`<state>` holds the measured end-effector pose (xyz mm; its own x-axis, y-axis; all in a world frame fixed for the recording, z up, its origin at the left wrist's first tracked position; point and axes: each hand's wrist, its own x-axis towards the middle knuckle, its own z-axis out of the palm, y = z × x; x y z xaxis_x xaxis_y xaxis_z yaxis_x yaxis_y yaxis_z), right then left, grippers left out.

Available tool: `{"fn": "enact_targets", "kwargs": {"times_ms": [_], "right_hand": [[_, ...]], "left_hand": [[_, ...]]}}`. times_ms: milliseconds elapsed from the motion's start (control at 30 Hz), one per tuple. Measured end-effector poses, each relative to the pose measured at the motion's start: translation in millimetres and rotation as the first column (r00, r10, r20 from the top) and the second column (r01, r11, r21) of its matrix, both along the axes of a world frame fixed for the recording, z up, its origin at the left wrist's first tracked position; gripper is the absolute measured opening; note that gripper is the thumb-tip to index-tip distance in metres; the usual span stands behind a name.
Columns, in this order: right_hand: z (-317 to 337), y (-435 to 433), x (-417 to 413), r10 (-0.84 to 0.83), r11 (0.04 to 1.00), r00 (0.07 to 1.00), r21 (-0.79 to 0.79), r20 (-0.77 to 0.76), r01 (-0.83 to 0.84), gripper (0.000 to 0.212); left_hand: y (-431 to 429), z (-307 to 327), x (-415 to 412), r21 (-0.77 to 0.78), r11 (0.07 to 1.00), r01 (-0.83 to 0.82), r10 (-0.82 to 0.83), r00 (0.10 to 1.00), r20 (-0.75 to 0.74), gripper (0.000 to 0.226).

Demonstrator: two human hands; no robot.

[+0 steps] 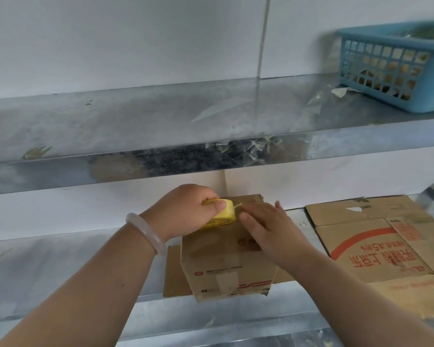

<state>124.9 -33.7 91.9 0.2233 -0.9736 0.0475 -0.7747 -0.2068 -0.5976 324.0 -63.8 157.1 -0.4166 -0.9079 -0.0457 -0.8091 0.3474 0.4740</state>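
A small brown cardboard box (226,269) stands on the lower metal shelf (60,266), its front hanging slightly over the edge. My left hand (186,211) grips a yellow roll of tape (224,214) at the far left part of the box top. A pale bangle sits on that wrist. My right hand (266,226) lies flat on the box top with straight fingers, its fingertips at the loose tape end beside the roll.
Flattened cardboard boxes (376,236) with red print lie on the same shelf to the right. A piece of flat cardboard (173,271) lies under the small box. On the upper metal shelf (161,121), a blue plastic basket (391,68) stands at the far right.
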Motion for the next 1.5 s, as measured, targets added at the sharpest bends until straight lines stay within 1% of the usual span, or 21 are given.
{"fn": "enact_targets", "kwargs": {"times_ms": [67,100,167,233,300,367,467,533,633,700,833,933,967,1033,1100,1167,1267,1333,1433,1467,1500], "right_hand": [[8,-3,12,-0.096,0.995,0.963,0.049,0.251,0.086,0.036],[13,-4,17,-0.138,0.989,0.938,0.093,0.317,0.114,0.032],[21,-6,22,-0.199,0.977,0.921,0.138,0.334,0.161,0.028],[25,-10,20,-0.218,0.972,0.934,0.144,0.281,0.184,0.027],[29,-14,16,-0.25,0.958,0.936,0.206,0.247,0.201,0.025],[33,-18,11,-0.283,0.929,0.911,0.321,0.299,0.183,0.021],[38,-18,5,-0.309,0.886,0.834,0.456,0.457,0.078,0.018],[37,-18,4,-0.314,0.885,0.812,0.46,0.491,0.064,0.016],[35,-17,2,-0.31,0.913,0.797,0.395,0.519,0.098,0.013],[37,-15,-1,-0.316,0.925,0.74,0.368,0.594,0.099,0.013],[44,-15,-9,-0.307,0.935,0.567,0.354,0.764,0.028,0.015],[42,-14,-7,-0.418,0.876,0.392,0.477,0.82,-0.064,0.016],[41,-14,-6,-0.444,0.86,0.358,0.502,0.822,-0.087,0.017],[39,-17,-8,-0.437,0.859,0.381,0.503,0.815,-0.091,0.019],[37,-19,-9,-0.389,0.883,0.464,0.466,0.796,-0.06,0.021],[30,-19,-7,-0.393,0.885,0.483,0.464,0.782,-0.031,0.021],[18,-18,-3,-0.459,0.861,0.426,0.509,0.78,-0.005,0.016],[13,-19,-2,-0.476,0.858,0.39,0.514,0.788,0.006,0.015],[11,-22,-5,-0.505,0.848,0.34,0.53,0.793,0.023,0.013],[11,-23,-7,-0.522,0.84,0.312,0.542,0.794,0.028,0.013],[11,-24,-8,-0.54,0.832,0.281,0.555,0.794,0.03,0.015]], "left_hand": [[-1,1,-2,0.014,1.0,0.0,0.0,1.0,0.021,0.033],[-1,2,-3,0.022,1.0,-0.004,0.004,1.0,0.028,0.034],[-3,4,-4,0.035,0.999,-0.025,0.024,0.999,0.036,0.039],[-4,4,-5,0.047,0.998,-0.041,0.039,0.998,0.045,0.041],[-4,3,-9,0.05,0.998,-0.041,0.037,0.997,0.069,0.041],[-5,3,-15,0.039,0.998,-0.042,0.037,0.994,0.102,0.041],[-5,2,-18,0.029,0.998,-0.05,0.046,0.991,0.129,0.041],[-7,2,-19,0.026,0.998,-0.053,0.05,0.991,0.127,0.043],[-9,3,-20,0.03,0.998,-0.058,0.053,0.991,0.123,0.044],[-12,5,-21,0.042,0.998,-0.054,0.049,0.991,0.124,0.045],[-14,5,-26,0.05,0.998,-0.043,0.037,0.993,0.115,0.057],[-16,3,-29,0.074,0.996,-0.044,0.034,0.99,0.137,0.058],[-16,3,-29,0.087,0.995,-0.047,0.034,0.989,0.142,0.057],[-17,1,-31,0.098,0.993,-0.062,0.048,0.989,0.136,0.057],[-18,0,-33,0.076,0.995,-0.071,0.06,0.989,0.135,0.059],[-18,0,-34,0.049,0.996,-0.074,0.067,0.989,0.131,0.057],[-17,-1,-29,0.026,0.995,-0.099,0.097,0.994,0.058,0.059],[-14,-3,-21,0.054,0.993,-0.107,0.11,0.992,-0.059,0.06],[-9,-8,-1,0.169,0.981,-0.1,0.146,0.945,-0.291,0.021],[-7,-11,6,0.218,0.972,-0.085,0.158,0.925,-0.346,0.016],[-6,-14,11,0.242,0.968,-0.074,0.163,0.913,-0.375,0.019]]}}
